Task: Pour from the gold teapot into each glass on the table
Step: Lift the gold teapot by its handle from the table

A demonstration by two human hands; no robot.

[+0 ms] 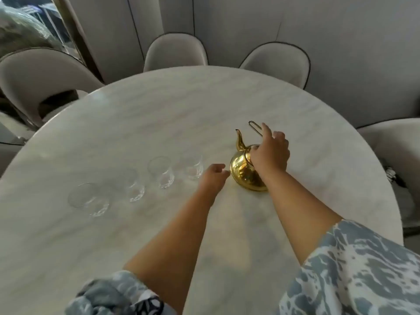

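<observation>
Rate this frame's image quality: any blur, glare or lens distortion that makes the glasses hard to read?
Head view: motion-blurred overall, so the four glasses look smeared and faint against the pale table; wide-angle bending curves the table rim and chairs; the teapot shows bright reflections; soft arm shadows, no harsh glare.

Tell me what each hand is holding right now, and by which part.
The right hand grips the gold teapot at its thin wire handle, above the lid. The left hand holds nothing; it hovers beside the pot.
</observation>
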